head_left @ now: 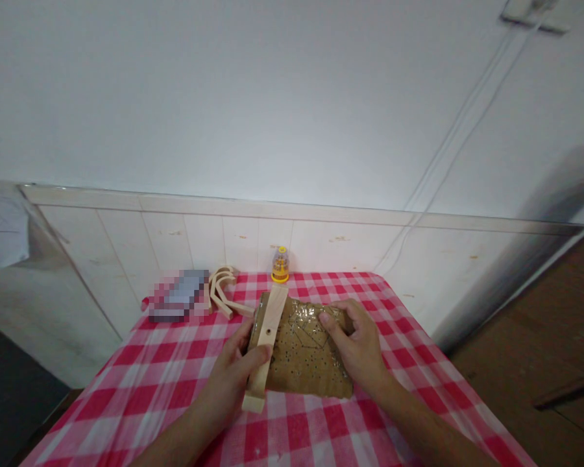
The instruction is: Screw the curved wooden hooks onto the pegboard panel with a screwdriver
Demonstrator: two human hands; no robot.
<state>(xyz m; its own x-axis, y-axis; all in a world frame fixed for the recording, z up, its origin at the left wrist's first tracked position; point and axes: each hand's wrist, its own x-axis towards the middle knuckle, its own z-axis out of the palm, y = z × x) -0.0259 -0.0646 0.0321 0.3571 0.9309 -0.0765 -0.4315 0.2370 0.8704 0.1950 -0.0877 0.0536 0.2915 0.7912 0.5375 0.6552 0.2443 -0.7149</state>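
Observation:
Both my hands hold up a brown, tape-shiny slab like cardboard (pixel 302 363), dotted with small dark holes and marked with pen lines. My left hand (pixel 238 363) grips its left edge, the thumb pressing a pale wooden strip (pixel 274 311) against its face. One dark hole shows near the middle of that strip, and its lower end bends into a short foot. On the right edge, my right hand (pixel 357 344) is closed with its thumb on the face; its other fingers are partly hidden behind the slab.
Curved wooden pieces (pixel 220 295) lie at the back left of the red-and-white checked tablecloth (pixel 175 370), beside a blurred flat grey object (pixel 180 295). A yellow-based clear container (pixel 280 266) stands by the wall (pixel 253 130). Cables (pixel 460 130) run down the wall.

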